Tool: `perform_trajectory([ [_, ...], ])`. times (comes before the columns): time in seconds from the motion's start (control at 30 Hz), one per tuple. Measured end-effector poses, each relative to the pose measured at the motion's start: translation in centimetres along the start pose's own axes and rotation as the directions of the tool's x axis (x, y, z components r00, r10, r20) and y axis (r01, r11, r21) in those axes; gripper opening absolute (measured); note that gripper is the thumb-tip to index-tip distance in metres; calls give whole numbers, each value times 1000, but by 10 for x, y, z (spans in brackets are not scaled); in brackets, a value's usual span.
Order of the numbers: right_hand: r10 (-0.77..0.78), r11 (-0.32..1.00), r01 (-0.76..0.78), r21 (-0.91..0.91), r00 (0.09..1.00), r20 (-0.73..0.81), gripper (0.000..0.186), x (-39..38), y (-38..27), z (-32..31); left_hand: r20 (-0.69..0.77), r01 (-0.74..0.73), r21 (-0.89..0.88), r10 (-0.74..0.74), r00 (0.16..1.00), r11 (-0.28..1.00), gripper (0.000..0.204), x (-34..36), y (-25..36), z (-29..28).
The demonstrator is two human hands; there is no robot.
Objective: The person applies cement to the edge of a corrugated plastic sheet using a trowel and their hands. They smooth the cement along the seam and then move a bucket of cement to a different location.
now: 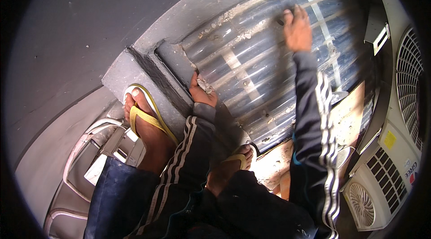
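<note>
Left hand (203, 91) cups rubble (205, 85); right hand (297, 28) flat on corrugated sheet (251, 73).

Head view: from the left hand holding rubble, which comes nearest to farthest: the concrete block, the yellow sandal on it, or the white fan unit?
1. Concrete block, beside the left hand.
2. Yellow sandal, lower left.
3. White fan unit, far right.

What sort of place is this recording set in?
Probably an outdoor ledge high on a building: a translucent corrugated roof sheet, white air-conditioner outdoor units beside it, and a concrete ledge underfoot.
</note>
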State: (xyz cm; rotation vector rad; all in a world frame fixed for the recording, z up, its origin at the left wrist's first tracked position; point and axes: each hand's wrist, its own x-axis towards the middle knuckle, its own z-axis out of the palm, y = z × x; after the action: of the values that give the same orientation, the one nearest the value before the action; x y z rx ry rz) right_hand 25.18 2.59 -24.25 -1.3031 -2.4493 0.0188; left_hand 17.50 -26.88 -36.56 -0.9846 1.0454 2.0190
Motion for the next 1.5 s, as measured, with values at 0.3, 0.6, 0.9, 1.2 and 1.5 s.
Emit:
perform_trajectory([
  [0.3,-188,982,176,68,944,273,39,-50,-59,13,6,9,-69,-8,1000,998,17,13,37,32],
  [0.6,-313,854,106,509,887,340,32,-144,-167,-12,318,214,-47,-188,929,976,29,21,36,38],
  [0.9,-218,975,222,24,925,312,50,-76,-81,8,127,171,15,-171,977,985,33,7,42,54],
  [1.2,-448,819,217,532,821,354,35,-142,-168,-26,462,344,39,-323,826,938,32,18,52,46],
  [1.5,-239,967,205,150,934,266,34,-94,-118,-3,187,127,-58,-114,976,990,27,16,47,49],
])
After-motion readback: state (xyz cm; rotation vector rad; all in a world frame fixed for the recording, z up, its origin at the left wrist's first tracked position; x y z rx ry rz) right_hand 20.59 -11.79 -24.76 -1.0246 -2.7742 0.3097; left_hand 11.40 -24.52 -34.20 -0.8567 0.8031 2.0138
